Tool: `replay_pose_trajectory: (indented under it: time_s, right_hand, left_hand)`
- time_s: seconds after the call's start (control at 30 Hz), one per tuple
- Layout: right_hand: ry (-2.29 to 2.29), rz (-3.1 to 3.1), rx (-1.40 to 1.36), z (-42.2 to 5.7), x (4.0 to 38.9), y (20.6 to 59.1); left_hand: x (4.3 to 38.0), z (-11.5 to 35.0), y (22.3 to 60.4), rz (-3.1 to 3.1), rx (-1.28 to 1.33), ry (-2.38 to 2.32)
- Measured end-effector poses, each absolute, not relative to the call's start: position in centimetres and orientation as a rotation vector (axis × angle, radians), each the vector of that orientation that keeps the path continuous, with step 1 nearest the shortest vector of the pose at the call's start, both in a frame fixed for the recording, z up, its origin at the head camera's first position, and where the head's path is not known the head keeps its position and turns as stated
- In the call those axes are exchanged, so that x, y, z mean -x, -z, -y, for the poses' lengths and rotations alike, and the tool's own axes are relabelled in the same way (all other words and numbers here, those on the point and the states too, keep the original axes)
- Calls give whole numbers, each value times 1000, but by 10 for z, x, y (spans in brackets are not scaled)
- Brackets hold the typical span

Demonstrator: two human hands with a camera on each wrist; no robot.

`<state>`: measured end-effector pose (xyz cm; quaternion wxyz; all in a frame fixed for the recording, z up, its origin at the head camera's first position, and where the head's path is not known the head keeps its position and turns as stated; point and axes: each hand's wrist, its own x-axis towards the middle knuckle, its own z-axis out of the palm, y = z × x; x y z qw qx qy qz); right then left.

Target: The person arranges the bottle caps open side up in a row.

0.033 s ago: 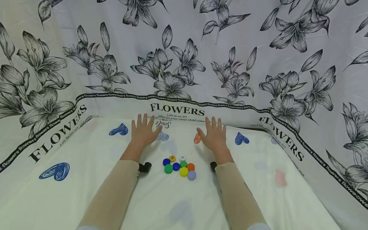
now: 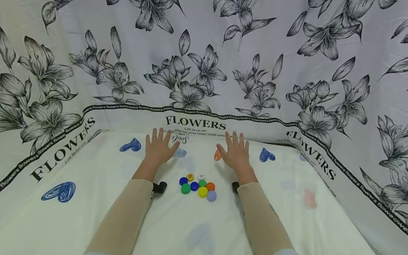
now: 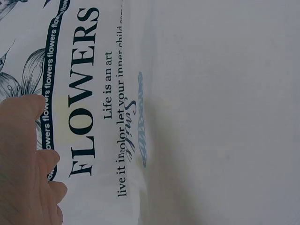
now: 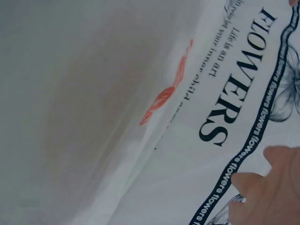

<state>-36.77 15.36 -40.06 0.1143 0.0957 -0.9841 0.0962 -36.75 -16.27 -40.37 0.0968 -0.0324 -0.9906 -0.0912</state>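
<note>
Both hands are held palm down with the fingers spread, and neither holds anything. The left hand (image 2: pixel 157 147) is beyond and to the left of a small cluster of round coloured caps. The right hand (image 2: pixel 236 151) is beyond and to the right of it. In the cluster are an orange cap (image 2: pixel 210 186), a yellow cap (image 2: pixel 202 192), a lavender cap (image 2: pixel 211 196), a white cap (image 2: pixel 201 176), a dark yellow cap (image 2: pixel 190 177), and green and blue ones. Each wrist view catches part of its hand, the left (image 3: pixel 21 159) and the right (image 4: pixel 267 187), against the printed cloth.
A white cloth with printed hearts (image 2: pixel 95 219) covers the surface. Behind it and at both sides rises a flower-printed curtain (image 2: pixel 204 32) with a black lettered band. A small black device (image 2: pixel 160 187) shows at the left wrist, and another (image 2: pixel 235 187) at the right.
</note>
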Motion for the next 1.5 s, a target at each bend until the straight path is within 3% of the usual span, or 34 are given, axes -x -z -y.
replay_pose_trajectory:
  time_s: [0.47,0.9,1.5]
  right_hand:
    - [-203,2942,-293,-160,356,375]
    - [-710,3115,-386,-139,356,364]
    - [-613,3176,-418,-143,344,359]
  left_hand:
    - [367,145,403,2940,118,340]
    - [356,162,378,2934,156,328]
    - [353,134,375,2915,379,560]
